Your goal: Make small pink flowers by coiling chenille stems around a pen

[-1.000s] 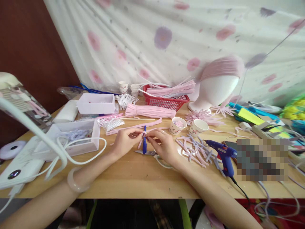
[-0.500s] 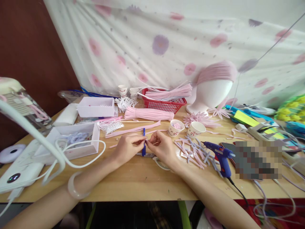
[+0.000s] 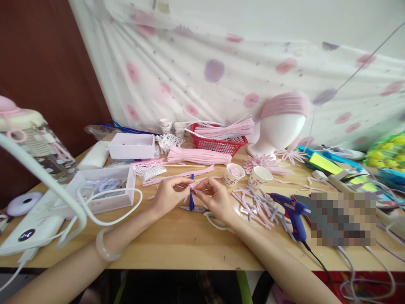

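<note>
My left hand (image 3: 169, 196) and my right hand (image 3: 215, 198) meet over the middle of the table. Their fingertips pinch a short pink pipe cleaner (image 3: 193, 184), mostly hidden by the fingers. A blue pen (image 3: 192, 203) shows upright in the view between the hands; whether any finger touches it I cannot tell. Scissors (image 3: 200, 209) lie just below the fingers, handles partly behind my right hand. Beside my right hand are several cut pink and lilac pipe cleaner pieces (image 3: 255, 207). A paper cup (image 3: 233, 179) with pink pieces and another paper cup (image 3: 260, 177) stand beyond.
A blue glue gun (image 3: 292, 211) lies to the right, its cable running off the front edge. Behind are a pink pipe cleaner bundle (image 3: 199, 156), a red basket (image 3: 218, 145) and a foam head (image 3: 281, 128). White boxes (image 3: 122, 200) and a looped white cable (image 3: 139, 202) are left.
The view has tilted up slightly. My fingers have shifted around the pen, and the pink piece at my fingertips now shows more. Both hands stay close together.
</note>
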`<state>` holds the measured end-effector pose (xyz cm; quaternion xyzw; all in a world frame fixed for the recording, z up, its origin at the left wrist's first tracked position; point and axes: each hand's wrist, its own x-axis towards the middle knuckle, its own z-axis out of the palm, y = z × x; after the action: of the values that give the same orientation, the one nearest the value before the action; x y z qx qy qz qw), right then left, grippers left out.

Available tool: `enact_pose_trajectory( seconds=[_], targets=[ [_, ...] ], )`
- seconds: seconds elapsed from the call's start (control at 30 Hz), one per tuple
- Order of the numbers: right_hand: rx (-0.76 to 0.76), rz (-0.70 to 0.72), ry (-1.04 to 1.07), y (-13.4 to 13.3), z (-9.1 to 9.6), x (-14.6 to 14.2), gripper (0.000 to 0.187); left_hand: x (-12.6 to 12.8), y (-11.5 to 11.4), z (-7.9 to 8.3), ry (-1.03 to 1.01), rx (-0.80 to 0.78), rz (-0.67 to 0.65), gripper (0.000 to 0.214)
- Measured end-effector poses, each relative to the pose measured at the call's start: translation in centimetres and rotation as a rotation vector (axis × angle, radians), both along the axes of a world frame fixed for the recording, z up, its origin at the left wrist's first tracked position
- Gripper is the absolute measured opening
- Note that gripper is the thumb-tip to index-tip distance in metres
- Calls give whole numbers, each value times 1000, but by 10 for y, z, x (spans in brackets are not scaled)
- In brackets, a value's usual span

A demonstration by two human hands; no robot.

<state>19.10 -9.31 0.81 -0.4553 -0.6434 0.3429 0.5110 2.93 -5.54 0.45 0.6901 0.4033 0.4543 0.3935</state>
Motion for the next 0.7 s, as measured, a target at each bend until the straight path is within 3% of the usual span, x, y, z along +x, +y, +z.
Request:
enact_pose_trajectory(
  seconds=[0.2, 0.57, 0.7],
  targets=[
    [43, -63, -40, 0, 1, -1, 25, -1, 1, 3, -61, -126, -61, 24],
    [126, -199, -316, -5, 1, 0, 21, 0, 4, 0, -113, -270, -143, 18],
    [149, -106, -297, -4, 3, 4, 19, -3, 7, 0, -114, -312, -136, 19]
  ],
)
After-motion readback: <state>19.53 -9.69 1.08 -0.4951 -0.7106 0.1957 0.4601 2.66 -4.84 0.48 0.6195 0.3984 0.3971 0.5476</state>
